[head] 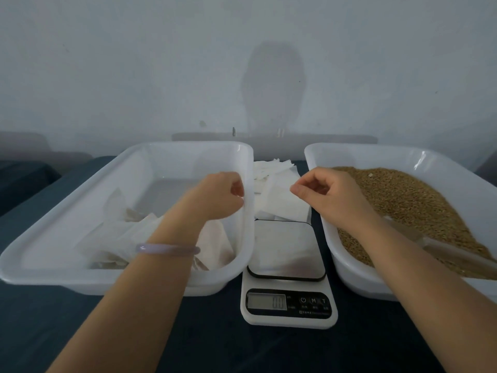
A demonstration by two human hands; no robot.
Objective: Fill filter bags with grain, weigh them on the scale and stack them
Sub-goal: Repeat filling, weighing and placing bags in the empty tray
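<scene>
A white empty filter bag (286, 201) is tilted above the pile of empty bags (265, 170) behind the scale. My right hand (326, 195) pinches the bag's upper right edge between thumb and forefinger. My left hand (217, 195) hovers over the right rim of the left tray (134, 152) with its fingers curled, and nothing shows in it. Several filled bags (215, 246) lie in that tray's near part. The right tray (357, 154) holds brown grain (419, 200). The scale (287, 305) stands between the trays, its plate bare and its display reading 0.0.
A translucent scoop (451, 251) lies in the grain at the near right, partly under my right forearm. Everything stands on a dark blue cloth (67, 332). A pale wall rises right behind the trays.
</scene>
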